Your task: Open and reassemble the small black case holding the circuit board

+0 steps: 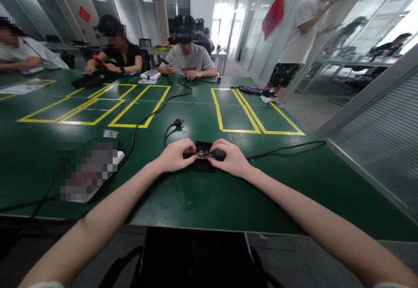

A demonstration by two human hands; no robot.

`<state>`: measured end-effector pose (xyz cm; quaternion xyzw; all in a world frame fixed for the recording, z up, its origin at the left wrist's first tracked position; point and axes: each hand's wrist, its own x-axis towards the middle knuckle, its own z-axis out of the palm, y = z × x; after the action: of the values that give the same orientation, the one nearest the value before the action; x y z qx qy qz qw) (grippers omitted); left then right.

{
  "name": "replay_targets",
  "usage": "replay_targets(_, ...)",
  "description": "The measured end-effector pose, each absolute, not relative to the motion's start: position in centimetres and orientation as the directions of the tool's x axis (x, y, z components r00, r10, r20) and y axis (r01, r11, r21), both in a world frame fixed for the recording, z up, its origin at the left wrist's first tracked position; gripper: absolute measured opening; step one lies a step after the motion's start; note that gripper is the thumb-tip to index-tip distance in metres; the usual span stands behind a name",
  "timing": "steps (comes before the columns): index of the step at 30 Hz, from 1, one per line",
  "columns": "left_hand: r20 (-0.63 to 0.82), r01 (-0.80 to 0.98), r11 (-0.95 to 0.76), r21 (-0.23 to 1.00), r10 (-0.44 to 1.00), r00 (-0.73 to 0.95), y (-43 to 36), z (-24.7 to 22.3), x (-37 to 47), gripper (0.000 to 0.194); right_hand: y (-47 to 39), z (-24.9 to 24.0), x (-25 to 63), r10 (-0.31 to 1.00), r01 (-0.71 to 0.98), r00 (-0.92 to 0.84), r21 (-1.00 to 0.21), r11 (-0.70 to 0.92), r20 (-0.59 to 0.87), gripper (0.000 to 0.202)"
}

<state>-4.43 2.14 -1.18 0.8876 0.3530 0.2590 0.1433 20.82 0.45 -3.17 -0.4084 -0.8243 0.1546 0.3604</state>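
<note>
A small circuit board (203, 155) with coloured wires and orange ring-shaped parts sits over a black plastic case (204, 167), above the green table. From the left, my left hand (178, 155) pinches the board's end between thumb and fingers. My right hand (230, 157) pinches the opposite end, by some blue wires. Dark cord ends show inside both hands, but my fingers hide exactly where they join. A black power plug (178, 123) lies just beyond my left hand, its cord running back behind that hand. Another black cord (287, 148) stretches right from my right hand.
A white-edged device with a blurred top (120, 159) lies at left, beside a long black cable (133, 142). Yellow tape rectangles (219, 109) mark the green table (183, 209). A black folded stand (251, 90) rests far right. People sit across; one person stands at right.
</note>
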Motion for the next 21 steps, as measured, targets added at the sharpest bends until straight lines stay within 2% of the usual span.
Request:
replay_targets(6,0.319,0.539,-0.718,0.440,0.687,0.653,2.6,-1.2,-4.9,0.018,0.5,-2.9,20.9,0.792,0.578,-0.406,-0.543,0.609,0.456,0.016)
replay_targets(10,0.286,0.548,-0.715,0.434,0.686,0.669,2.8,-1.4,-4.8,0.021,1.0,-2.5,21.8,0.776,0.577,-0.442,-0.521,0.630,0.450,0.010)
replay_targets(13,0.274,0.586,-0.700,0.407,0.706,0.653,2.8,-1.5,-4.8,0.022,1.6,-2.4,22.7,0.778,0.615,-0.485,-0.477,0.628,0.399,0.005)
replay_targets(15,0.276,0.608,-0.684,0.404,0.724,0.632,2.8,-1.5,-4.8,0.024,1.9,-2.3,23.1,0.794,0.653,-0.496,-0.451,0.608,0.351,0.009)
replay_targets(18,0.290,0.612,-0.663,0.431,0.744,0.602,2.8,-1.3,-4.7,0.026,2.0,-2.0,23.4,0.816,0.688,-0.482,-0.440,0.577,0.317,0.019)
replay_targets(21,0.327,0.564,-0.657,0.500,0.747,0.579,2.7,-0.7,-4.7,0.027,1.7,-1.7,23.5,0.791,0.655,-0.475,-0.445,0.611,0.386,0.022)
